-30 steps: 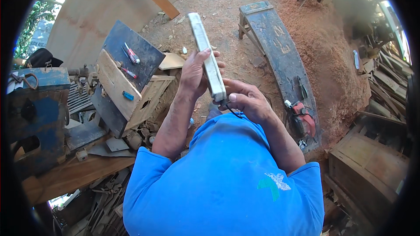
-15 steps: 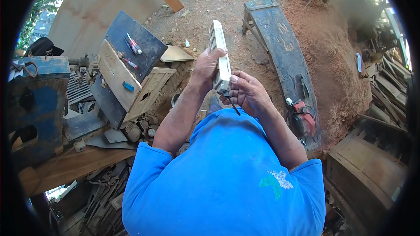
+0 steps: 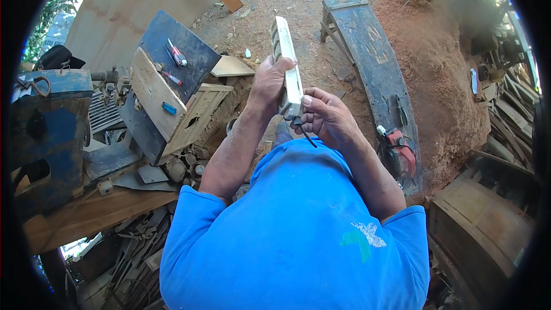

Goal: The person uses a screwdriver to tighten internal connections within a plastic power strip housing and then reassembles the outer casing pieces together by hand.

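Note:
A long off-white power strip (image 3: 294,83) stands tilted in front of my chest, its recessed side turned to the left. My left hand (image 3: 268,85) is closed round its middle, with the thumb lying across the narrow edge. At the near end, my right hand (image 3: 324,113) grips the strip's lower corner between thumb and curled fingers. A short black cable (image 3: 307,138) comes out of that end and hangs toward my blue shirt. The right fingertips are partly hidden behind the strip and cable.
At left, a dark board (image 3: 179,51) carries screwdrivers (image 3: 178,54); a blue object (image 3: 169,108) lies on the wooden piece beside it. A worn bench (image 3: 376,57) at right holds a red power tool (image 3: 402,152) and pliers (image 3: 401,110). Sawdust (image 3: 442,109) heaps beyond it.
The power strip and both hands have shifted very slightly, the strip's far end rising a little up the picture. Both hands keep their grip.

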The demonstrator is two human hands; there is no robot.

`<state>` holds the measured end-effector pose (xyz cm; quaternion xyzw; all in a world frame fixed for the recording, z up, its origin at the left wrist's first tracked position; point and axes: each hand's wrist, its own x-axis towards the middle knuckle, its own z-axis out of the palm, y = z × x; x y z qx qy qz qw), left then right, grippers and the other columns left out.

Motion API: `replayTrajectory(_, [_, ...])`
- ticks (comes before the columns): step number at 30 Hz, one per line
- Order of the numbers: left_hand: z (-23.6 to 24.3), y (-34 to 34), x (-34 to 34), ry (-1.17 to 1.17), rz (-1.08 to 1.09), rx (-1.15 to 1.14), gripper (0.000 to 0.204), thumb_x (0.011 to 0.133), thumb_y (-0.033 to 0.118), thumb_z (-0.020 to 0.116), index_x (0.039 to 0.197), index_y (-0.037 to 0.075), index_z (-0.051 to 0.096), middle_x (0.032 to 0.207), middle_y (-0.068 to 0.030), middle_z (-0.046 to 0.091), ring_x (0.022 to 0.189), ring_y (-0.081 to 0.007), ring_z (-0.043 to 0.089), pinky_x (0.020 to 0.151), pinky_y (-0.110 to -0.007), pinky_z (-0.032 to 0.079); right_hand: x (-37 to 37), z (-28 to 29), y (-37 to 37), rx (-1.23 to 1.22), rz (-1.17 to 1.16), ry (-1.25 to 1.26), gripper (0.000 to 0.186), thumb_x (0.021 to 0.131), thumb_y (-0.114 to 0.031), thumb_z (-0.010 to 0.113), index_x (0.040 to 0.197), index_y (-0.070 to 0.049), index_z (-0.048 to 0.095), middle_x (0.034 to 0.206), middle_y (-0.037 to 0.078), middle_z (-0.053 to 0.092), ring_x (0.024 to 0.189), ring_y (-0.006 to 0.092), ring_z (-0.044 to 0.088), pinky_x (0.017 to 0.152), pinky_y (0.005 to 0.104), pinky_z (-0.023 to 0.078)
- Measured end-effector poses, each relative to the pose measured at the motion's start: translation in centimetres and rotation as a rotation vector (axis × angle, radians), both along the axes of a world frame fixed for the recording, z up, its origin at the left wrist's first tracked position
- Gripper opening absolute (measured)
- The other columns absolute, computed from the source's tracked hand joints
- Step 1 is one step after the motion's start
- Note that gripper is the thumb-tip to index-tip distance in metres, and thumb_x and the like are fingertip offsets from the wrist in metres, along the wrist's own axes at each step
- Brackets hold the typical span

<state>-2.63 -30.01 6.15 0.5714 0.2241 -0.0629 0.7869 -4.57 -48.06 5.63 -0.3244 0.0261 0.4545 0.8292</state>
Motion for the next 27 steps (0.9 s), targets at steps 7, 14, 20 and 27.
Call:
replayTrajectory(7, [0.2, -0.6, 1.5, 0.046, 0.108, 0.213, 0.041, 0.086, 0.015, 0.072, 0.117, -0.002, 0.051, 0.091, -0.0063, 0.060, 0.072, -0.0129, 0.061, 0.063, -0.028, 0.053, 0.1, -1.0, 0.0, 0.048, -0.042, -0.009, 0.034, 0.105, -0.022, 0.054, 0.125, 0.006, 0.052, 0.107, 0.019, 0.068, 0.091, 0.0260, 0.073, 0.079, 0.0371, 0.062])
replayTrajectory(14, [-2.3, -1.0, 2.6, -0.308, 0.142, 0.622, 0.074, 0.078, 0.014, 0.078, 0.134, -0.010, 0.035, 0.119, -0.0230, 0.053, 0.109, -0.0295, 0.058, 0.095, -0.040, 0.050, 0.5, -1.1, 0.9, -0.177, -0.080, -0.250, 0.036, 0.105, -0.024, 0.052, 0.122, 0.007, 0.057, 0.111, 0.019, 0.069, 0.097, 0.0286, 0.072, 0.084, 0.0400, 0.061])
replayTrajectory(20, [-1.5, -1.8, 1.8, -0.429, 0.130, 0.650, 0.088, 0.079, 0.020, 0.082, 0.144, -0.008, 0.029, 0.127, -0.0233, 0.051, 0.118, -0.0314, 0.055, 0.103, -0.041, 0.045, 0.3, -1.6, 1.0, -0.303, -0.084, -0.398, 0.033, 0.105, -0.026, 0.055, 0.119, 0.002, 0.062, 0.105, 0.015, 0.071, 0.092, 0.0237, 0.073, 0.081, 0.0379, 0.061])
replayTrajectory(27, [2.0, -0.8, 0.2, -0.388, 0.122, 0.280, 0.050, 0.088, 0.016, 0.078, 0.126, -0.001, 0.052, 0.107, -0.0089, 0.064, 0.095, -0.0154, 0.063, 0.087, -0.030, 0.054, -0.7, -0.6, 1.4, -0.880, -0.228, -1.009, 0.029, 0.098, -0.018, 0.061, 0.119, 0.001, 0.055, 0.087, 0.026, 0.067, 0.078, 0.0404, 0.069, 0.067, 0.0457, 0.053])
